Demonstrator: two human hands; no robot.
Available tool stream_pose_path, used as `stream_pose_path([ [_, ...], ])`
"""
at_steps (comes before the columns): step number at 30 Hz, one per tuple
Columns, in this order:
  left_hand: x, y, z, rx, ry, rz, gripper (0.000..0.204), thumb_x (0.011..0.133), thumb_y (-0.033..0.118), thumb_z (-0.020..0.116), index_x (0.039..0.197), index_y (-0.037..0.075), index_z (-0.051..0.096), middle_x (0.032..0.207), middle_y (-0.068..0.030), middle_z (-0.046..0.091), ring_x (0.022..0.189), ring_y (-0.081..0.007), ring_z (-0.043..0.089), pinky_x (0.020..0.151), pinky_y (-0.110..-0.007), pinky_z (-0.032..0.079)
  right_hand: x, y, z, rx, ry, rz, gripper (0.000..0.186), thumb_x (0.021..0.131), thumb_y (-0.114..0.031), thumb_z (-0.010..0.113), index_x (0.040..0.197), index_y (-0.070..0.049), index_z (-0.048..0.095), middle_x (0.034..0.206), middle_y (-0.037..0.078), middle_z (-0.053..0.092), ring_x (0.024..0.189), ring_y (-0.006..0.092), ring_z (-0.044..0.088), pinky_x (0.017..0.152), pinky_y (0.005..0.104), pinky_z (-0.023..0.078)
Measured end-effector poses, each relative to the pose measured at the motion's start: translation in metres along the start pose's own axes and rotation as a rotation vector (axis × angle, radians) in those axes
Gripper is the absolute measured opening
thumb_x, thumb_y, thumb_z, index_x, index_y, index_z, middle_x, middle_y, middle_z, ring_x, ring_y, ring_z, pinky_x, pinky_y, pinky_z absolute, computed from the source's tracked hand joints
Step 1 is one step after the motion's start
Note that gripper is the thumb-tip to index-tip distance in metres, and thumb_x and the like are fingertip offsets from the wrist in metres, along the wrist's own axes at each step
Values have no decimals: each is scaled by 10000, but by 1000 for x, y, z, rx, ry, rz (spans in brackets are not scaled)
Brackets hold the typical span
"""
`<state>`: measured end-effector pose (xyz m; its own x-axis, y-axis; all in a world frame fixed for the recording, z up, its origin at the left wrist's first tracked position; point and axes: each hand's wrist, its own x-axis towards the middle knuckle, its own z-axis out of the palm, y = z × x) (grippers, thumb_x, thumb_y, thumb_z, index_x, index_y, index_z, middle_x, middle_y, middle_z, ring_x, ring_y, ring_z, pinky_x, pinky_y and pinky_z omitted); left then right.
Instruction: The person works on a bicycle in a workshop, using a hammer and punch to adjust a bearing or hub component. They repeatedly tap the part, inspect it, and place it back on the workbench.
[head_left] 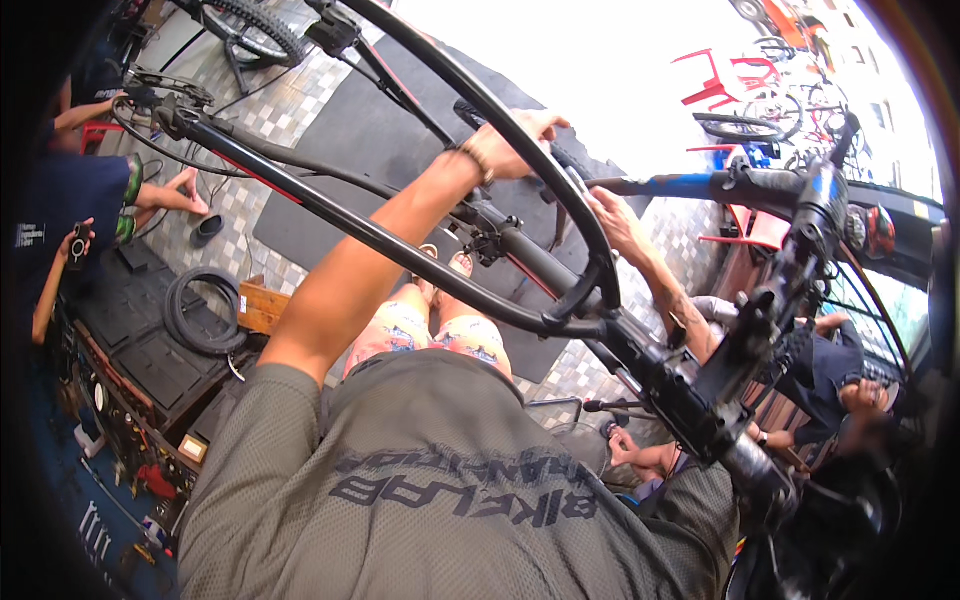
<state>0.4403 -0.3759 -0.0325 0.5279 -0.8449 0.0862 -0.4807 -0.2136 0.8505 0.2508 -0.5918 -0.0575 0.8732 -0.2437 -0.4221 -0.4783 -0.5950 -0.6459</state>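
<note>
A black bicycle frame point(430, 268) crosses my view diagonally, above my torso and legs. My left hand point(510, 145) is at an upper tube, partly hidden behind it, with fingers curled near a dark part; what they grip is unclear. Lower and to the right, my right hand point(615, 220) has bent fingers at the curved tube's far side, their contact partly hidden. A dark hub-like assembly point(485, 235) sits on a tube between my arms. A black clamp assembly point(750, 330) fills the right side, beside the frame.
Co-workers are at left point(75, 200) and lower right point(835, 370). Coiled tires point(185, 310) lie near a tool-covered bench point(130, 440). A dark mat point(300, 225) covers part of the tiled floor. Red chairs point(710, 75) and bicycles point(800, 115) stand beyond.
</note>
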Motion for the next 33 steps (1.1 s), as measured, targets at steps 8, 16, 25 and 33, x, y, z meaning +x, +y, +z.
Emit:
stream_pose_path([
  [8,46,-56,14,111,-642,-321,563,861,133,704,1410,79,591,1125,-182,744,997,-275,727,882,-376,585,78,-7,50,294,-351,178,350,1099,-405,483,980,-99,604,674,-69,425,528,41,373,434,246,293],
  [16,37,-50,3,107,-743,-499,491,840,119,758,1321,73,676,1090,-154,755,900,-238,744,811,-362,604,66,-28,43,354,-500,89,378,1095,-458,498,1005,-114,626,668,-90,379,532,31,348,444,233,288],
  [25,41,-59,2,122,-834,-535,496,846,149,750,1335,118,674,954,-105,757,766,-188,711,713,-357,591,73,-45,29,465,-701,306,362,1096,-433,500,1041,-97,623,671,-91,386,521,20,366,436,216,277],
  [33,44,-71,10,182,-922,-474,516,796,142,745,1306,79,694,875,-126,730,707,-206,686,645,-366,553,69,-73,11,402,-792,284,386,1107,-332,449,1128,25,593,795,95,697,635,171,719,513,314,625],
])
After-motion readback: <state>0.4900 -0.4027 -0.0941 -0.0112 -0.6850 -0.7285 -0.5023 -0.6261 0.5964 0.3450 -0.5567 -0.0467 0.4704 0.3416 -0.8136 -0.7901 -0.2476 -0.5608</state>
